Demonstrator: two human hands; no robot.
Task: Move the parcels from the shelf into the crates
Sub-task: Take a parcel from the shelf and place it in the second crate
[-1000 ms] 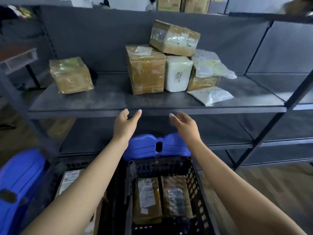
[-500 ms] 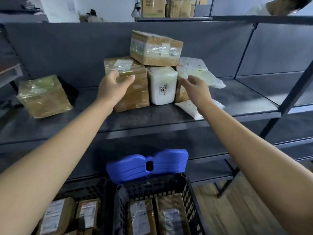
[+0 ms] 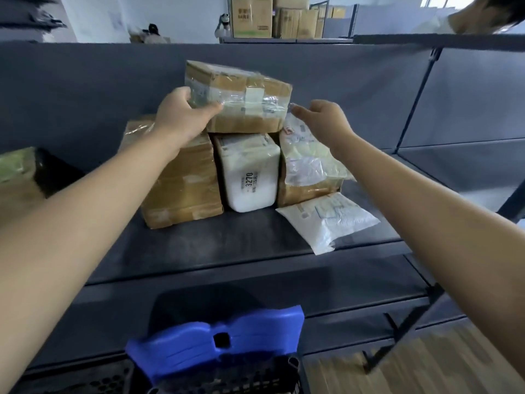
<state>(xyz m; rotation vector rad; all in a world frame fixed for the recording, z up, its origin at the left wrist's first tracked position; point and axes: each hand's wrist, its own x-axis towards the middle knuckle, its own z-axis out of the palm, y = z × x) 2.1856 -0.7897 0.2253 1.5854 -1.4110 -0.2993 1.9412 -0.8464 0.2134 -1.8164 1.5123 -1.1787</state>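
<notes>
A taped cardboard parcel (image 3: 244, 95) lies on top of the pile on the grey shelf (image 3: 227, 245). My left hand (image 3: 181, 118) grips its left end, thumb along the front face. My right hand (image 3: 324, 120) reaches toward its right end, fingertips close to the corner; contact is unclear. Under it stand a tall brown box (image 3: 181, 189), a white parcel marked 3270 (image 3: 250, 172) and a clear bag over a brown box (image 3: 309, 163). A flat white mailer (image 3: 332, 220) lies at the front right. The black crate's rim (image 3: 227, 385) shows at the bottom.
A blue crate lid (image 3: 216, 339) stands up behind the crate. Another wrapped parcel (image 3: 17, 177) sits at the shelf's far left. Dark metal uprights (image 3: 412, 100) frame the shelf on the right. A person's head (image 3: 483, 12) shows at the top right.
Both hands rose from the middle row of parcels to the top cardboard parcel. My left hand left the tall brown box and took hold of the top parcel's left end.
</notes>
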